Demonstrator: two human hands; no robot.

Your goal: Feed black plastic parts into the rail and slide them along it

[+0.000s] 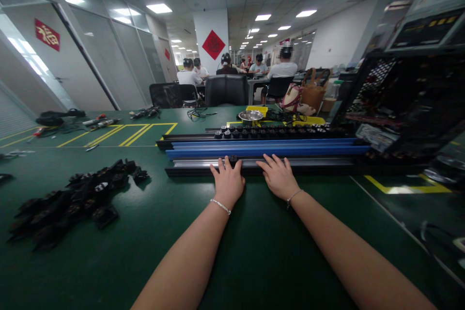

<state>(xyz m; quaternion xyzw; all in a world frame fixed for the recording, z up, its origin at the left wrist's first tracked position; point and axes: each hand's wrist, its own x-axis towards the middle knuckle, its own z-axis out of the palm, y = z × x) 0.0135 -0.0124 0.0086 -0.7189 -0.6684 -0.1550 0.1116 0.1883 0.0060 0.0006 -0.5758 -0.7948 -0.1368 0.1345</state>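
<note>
Both hands rest on the near edge of a long black rail (192, 172) with a shiny inner channel. My left hand (228, 181) has its fingers spread over the rail, beside a small black part (234, 159) sitting in the channel. To its right, my right hand (280, 177) lies with fingers apart on the same rail. Behind it runs a blue rail (261, 147), and farther back a row of small black parts (269, 131) stands along another dark rail.
A heap of black parts (83, 198) lies on the green table (152, 261) at the left. Behind the rails are a metal dish (250, 115), yellow trays (309, 120) and cables. A dark open-framed machine (407, 101) stands at the right. Tools lie back left; people sit farther off.
</note>
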